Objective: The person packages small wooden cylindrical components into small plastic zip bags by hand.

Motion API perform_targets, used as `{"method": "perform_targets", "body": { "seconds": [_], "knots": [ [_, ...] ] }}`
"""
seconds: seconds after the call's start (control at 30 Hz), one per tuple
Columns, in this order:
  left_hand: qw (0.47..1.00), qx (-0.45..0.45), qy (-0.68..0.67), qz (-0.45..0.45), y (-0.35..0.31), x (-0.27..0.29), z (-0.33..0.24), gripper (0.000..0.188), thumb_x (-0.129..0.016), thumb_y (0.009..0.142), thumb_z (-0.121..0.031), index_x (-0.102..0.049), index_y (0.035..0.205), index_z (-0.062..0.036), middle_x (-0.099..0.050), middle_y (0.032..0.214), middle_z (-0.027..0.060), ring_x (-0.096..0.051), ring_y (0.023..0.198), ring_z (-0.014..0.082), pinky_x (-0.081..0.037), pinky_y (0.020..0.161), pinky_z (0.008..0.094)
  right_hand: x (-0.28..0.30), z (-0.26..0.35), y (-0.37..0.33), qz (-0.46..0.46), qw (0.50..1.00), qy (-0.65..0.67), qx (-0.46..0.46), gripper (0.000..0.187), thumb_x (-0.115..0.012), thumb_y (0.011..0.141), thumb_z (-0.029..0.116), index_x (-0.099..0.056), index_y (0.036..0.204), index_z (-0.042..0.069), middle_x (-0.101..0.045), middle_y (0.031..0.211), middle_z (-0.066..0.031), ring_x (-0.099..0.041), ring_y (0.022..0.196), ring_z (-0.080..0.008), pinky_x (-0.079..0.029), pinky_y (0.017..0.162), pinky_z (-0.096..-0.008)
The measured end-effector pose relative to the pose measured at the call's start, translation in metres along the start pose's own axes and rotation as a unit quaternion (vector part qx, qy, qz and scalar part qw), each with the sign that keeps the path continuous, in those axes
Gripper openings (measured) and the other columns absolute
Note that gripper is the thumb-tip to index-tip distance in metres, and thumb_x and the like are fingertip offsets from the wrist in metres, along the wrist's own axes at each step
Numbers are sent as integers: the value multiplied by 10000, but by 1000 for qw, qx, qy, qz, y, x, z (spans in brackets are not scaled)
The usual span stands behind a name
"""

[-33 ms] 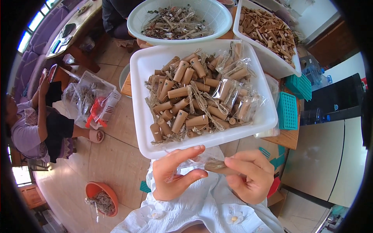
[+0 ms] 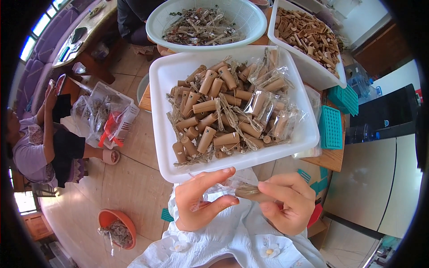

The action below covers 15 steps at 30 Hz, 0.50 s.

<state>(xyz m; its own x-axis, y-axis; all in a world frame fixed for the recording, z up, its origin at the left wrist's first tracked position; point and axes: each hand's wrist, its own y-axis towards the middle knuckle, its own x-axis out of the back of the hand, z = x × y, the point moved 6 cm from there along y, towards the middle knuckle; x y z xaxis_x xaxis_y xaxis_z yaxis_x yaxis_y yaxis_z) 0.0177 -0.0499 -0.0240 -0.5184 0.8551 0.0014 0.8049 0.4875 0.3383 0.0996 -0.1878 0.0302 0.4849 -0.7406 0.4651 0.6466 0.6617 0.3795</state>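
My left hand [image 2: 199, 199] holds a clear plastic bag [image 2: 225, 184], its thumb and forefinger spread apart around it. Part of the bag lies along the palm, and the fingers behind it are hidden. Close by, my right hand [image 2: 289, 202] pinches a brown cylinder [image 2: 255, 194] with a bundle of dried straw-like cord at its tip, pointing toward the bag. Whether that tip sits inside the bag is hard to see. Just beyond both hands is a white tub [image 2: 163, 147] heaped with similar brown cylinders [image 2: 208, 139] with cords, some wrapped in clear bags [image 2: 257, 103].
Behind the tub stand a pale green basin [image 2: 154, 33] of corded pieces and a white bin [image 2: 300, 71] of brown pieces. Teal racks [image 2: 331, 127] lie on the right. On the floor at left are an orange bucket [image 2: 103, 219], a white basket [image 2: 127, 129] and a seated person [image 2: 33, 145].
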Motion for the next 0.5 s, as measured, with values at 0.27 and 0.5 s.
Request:
{"method": "perform_targets", "body": {
  "seconds": [0.27, 0.5],
  "knots": [
    [997, 12, 56, 43, 1, -5, -3, 524, -770, 544, -148, -589, 1020, -26, -639, 856, 79, -593, 627, 152, -462, 574, 238, 6, 4, 7, 41, 999, -36, 4, 286, -691, 627, 39, -637, 907, 45, -560, 808, -75, -544, 583, -148, -441, 480, -239],
    [990, 74, 43, 114, 0, -18, 2, 484, -763, 567, -157, -598, 1010, -49, -636, 796, 57, -578, 567, 127, -433, 514, 221, 13, 10, 33, 158, 981, -106, 27, 238, -672, 653, 65, -604, 881, 45, -527, 795, -63, -553, 592, -201, -453, 501, -291]
  ]
}}
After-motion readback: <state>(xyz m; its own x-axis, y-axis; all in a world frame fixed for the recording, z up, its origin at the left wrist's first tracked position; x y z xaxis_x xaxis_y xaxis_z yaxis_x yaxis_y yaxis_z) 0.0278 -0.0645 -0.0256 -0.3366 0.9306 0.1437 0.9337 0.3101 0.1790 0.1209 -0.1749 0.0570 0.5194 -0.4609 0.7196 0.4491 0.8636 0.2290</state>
